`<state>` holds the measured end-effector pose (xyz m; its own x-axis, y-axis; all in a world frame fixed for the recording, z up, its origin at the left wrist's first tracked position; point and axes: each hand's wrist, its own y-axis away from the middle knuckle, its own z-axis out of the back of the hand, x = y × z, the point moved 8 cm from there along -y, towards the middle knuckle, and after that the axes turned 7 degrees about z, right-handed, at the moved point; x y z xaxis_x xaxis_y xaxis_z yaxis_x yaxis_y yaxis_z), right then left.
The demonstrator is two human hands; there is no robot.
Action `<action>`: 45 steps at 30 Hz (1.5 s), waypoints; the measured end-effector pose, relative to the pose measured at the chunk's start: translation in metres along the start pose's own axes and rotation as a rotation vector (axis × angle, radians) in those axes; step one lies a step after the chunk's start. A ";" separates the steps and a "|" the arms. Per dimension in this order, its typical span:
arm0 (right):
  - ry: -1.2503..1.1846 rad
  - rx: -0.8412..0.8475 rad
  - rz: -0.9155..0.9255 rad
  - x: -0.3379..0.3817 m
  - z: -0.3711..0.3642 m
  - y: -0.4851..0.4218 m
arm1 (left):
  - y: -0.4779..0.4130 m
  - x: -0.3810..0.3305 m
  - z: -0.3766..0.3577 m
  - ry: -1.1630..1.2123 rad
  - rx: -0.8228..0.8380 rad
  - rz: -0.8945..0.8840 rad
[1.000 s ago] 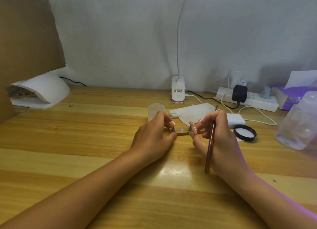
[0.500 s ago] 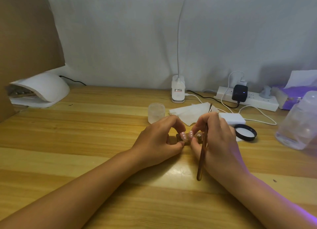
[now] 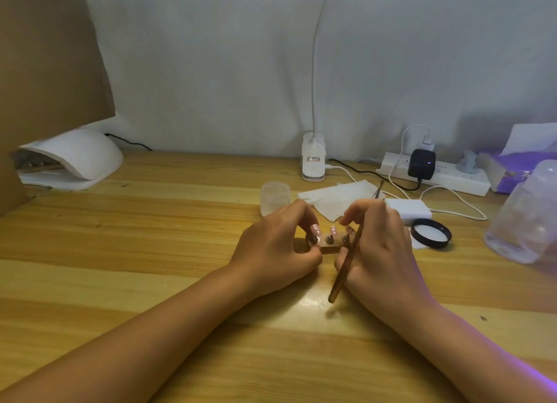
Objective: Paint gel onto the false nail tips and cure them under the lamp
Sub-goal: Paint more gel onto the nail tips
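Left hand (image 3: 277, 248) pinches the left end of the wooden holder (image 3: 328, 248) bearing the nail tips (image 3: 333, 230); right hand (image 3: 379, 245) grips the brush (image 3: 343, 270) at the holder's right end.

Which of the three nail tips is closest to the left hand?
The leftmost tip, beside the left hand; the middle tip stands between the hands, the right tip by the right hand.

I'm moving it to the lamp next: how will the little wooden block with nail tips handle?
The wooden block looks small and solid: probably stiff and light. Its nail tips stand on thin pegs, so a bump may dislodge them.
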<state>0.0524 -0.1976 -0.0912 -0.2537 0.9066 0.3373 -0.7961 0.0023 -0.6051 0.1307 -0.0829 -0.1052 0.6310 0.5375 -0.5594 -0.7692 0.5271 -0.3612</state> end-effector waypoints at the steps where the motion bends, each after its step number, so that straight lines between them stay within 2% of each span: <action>1: -0.022 -0.024 -0.003 -0.001 0.002 0.001 | -0.001 0.002 0.001 0.007 -0.007 0.022; 7: -0.138 -0.307 0.123 0.014 0.027 0.001 | -0.003 0.010 -0.002 0.054 0.015 0.087; 10: -0.262 -0.243 0.140 0.017 0.024 -0.001 | -0.003 0.009 -0.002 0.056 0.021 0.083; 13: -0.261 -0.174 0.106 0.016 0.018 -0.001 | -0.003 0.009 -0.002 0.057 0.022 0.078; 17: -0.312 -0.180 0.013 0.006 0.016 -0.001 | -0.003 0.008 -0.003 0.055 0.032 0.062; 40: -0.209 0.021 0.058 0.013 0.003 -0.001 | -0.003 0.004 0.000 0.026 0.007 0.037; 45: -0.232 -0.028 0.056 0.014 0.008 -0.001 | -0.003 0.004 -0.001 0.022 0.013 0.028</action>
<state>0.0455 -0.1887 -0.0802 -0.4186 0.7845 0.4575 -0.7625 -0.0300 -0.6463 0.1352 -0.0830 -0.1065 0.6064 0.5379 -0.5857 -0.7854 0.5206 -0.3350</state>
